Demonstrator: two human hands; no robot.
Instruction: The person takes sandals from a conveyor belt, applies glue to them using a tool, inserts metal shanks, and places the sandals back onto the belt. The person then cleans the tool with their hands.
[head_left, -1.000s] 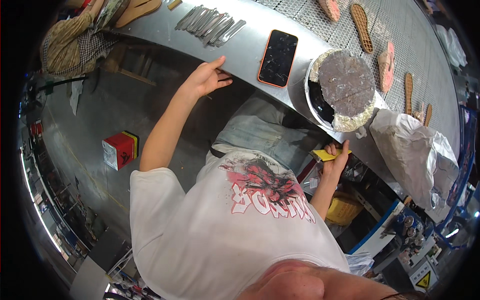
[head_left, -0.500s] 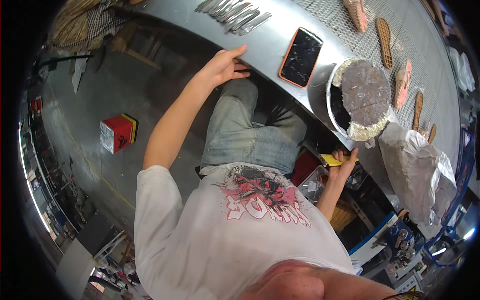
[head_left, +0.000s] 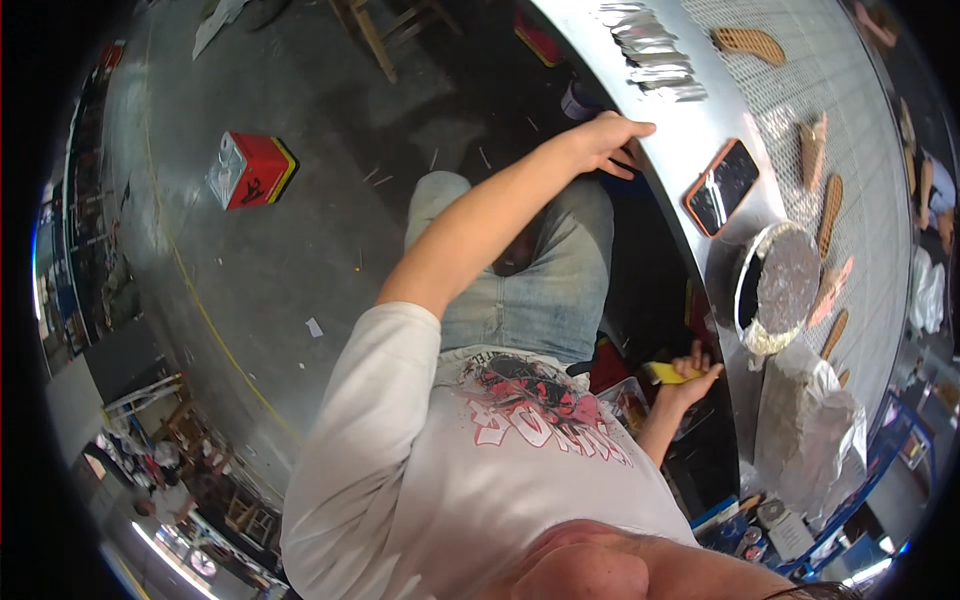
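My left hand (head_left: 603, 146) rests at the edge of the metal table (head_left: 655, 140), thumb on the rim and fingers spread below it, holding nothing. It is nearest to a row of thin metal strips (head_left: 652, 55) and a phone (head_left: 722, 188) in an orange case. Lower down, my right hand (head_left: 692, 384) grips a flat yellow piece (head_left: 672, 373) beside the same edge; its kind cannot be made out. Near that hand on the table stands a round pot (head_left: 752, 290) with a crusted rim and a dark, flaky disc-like top.
Shoe soles (head_left: 831, 215) and pink shoe parts (head_left: 814, 150) lie on a mesh belt (head_left: 790, 100) beyond the table. Crumpled silver wrapping (head_left: 810, 425) sits past the pot. A red and yellow tin (head_left: 255, 170) stands on the floor at left, and a wooden stool (head_left: 375, 40) farther away.
The view has turned, so the table now runs more steeply down the right side. My left hand is still at the table edge, and my right hand keeps the yellow piece.
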